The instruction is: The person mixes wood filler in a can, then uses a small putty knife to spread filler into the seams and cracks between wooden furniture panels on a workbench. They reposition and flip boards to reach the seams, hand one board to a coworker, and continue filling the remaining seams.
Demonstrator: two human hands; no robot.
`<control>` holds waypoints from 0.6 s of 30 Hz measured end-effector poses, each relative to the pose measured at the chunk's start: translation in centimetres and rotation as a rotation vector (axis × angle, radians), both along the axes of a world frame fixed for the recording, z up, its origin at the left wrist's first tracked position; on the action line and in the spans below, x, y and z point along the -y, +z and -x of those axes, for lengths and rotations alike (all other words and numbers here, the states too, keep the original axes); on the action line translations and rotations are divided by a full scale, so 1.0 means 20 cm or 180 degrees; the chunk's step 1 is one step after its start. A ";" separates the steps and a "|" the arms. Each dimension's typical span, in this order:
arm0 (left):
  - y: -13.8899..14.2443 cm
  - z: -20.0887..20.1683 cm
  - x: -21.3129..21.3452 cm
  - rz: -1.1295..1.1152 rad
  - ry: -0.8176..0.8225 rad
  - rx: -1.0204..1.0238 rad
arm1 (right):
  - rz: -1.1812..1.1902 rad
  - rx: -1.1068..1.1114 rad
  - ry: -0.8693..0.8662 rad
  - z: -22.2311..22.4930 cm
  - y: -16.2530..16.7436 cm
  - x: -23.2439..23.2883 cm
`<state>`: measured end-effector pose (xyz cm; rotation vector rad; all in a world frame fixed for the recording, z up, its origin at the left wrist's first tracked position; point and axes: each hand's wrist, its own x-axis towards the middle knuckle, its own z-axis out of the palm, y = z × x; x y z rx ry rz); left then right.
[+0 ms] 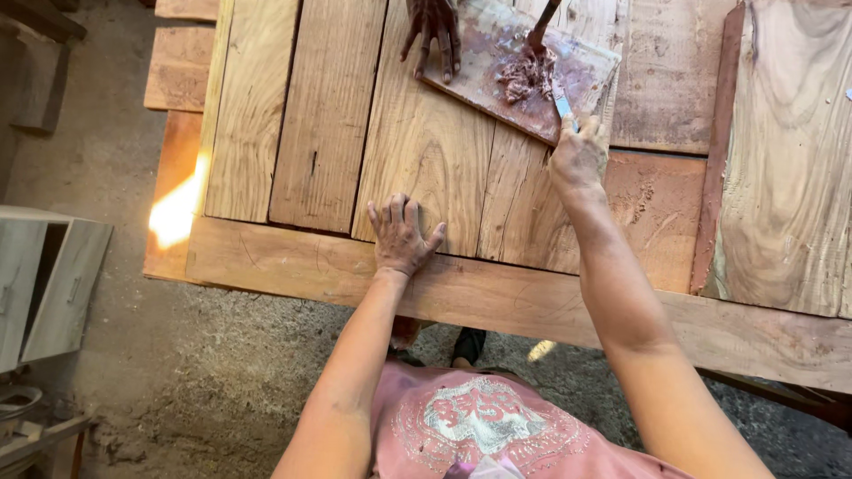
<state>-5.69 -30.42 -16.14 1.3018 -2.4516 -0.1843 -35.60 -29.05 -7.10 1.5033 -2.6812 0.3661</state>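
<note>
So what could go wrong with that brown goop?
The right hand works a putty knife toward the brown paste on a small board. Another person's hand and tool are close by, so they might bump. Paste could also slide off the board's edge onto the wooden panel.

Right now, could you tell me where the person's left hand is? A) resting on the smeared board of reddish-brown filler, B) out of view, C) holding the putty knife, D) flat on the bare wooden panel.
D: the left hand lies palm down, fingers spread, on the pale wooden plank panel, while the right hand grips the small metal-bladed putty knife.
</note>
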 end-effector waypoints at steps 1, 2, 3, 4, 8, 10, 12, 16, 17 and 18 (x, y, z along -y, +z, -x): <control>0.00 0.00 0.00 0.0052 0.0020 -0.0028 | -0.0077 0.0021 -0.0016 0.00 0.00 -0.01; 0.01 0.00 -0.01 0.0101 0.0030 -0.0047 | -0.0156 0.0052 -0.0041 -0.01 0.00 -0.03; 0.02 0.00 -0.01 0.0030 0.0030 -0.0024 | -0.0254 0.0111 -0.0114 0.00 0.01 -0.04; 0.03 0.00 -0.01 0.0000 0.0017 -0.0018 | -0.0311 0.0155 -0.0199 0.01 0.03 -0.06; 0.10 0.00 -0.02 -0.0020 -0.0007 -0.0052 | -0.0287 0.0175 -0.0194 0.03 0.08 -0.18; 0.13 0.00 -0.02 -0.0042 0.0035 -0.0100 | 0.0410 0.0114 -0.0127 -0.04 0.07 -0.30; 0.17 -0.01 -0.02 -0.0020 0.0012 -0.0157 | 0.1056 0.0275 -0.0192 -0.18 0.02 -0.48; 0.23 -0.03 -0.04 0.0001 -0.0003 -0.0393 | 0.1797 0.0727 -0.0263 -0.41 -0.10 -0.72; 0.24 -0.04 -0.06 -0.0120 0.0000 -0.0421 | 0.1806 0.0689 -0.0225 -0.45 -0.12 -0.76; 0.25 -0.06 -0.07 0.0111 -0.0044 -0.0490 | 0.1800 0.0674 -0.0150 -0.48 -0.12 -0.79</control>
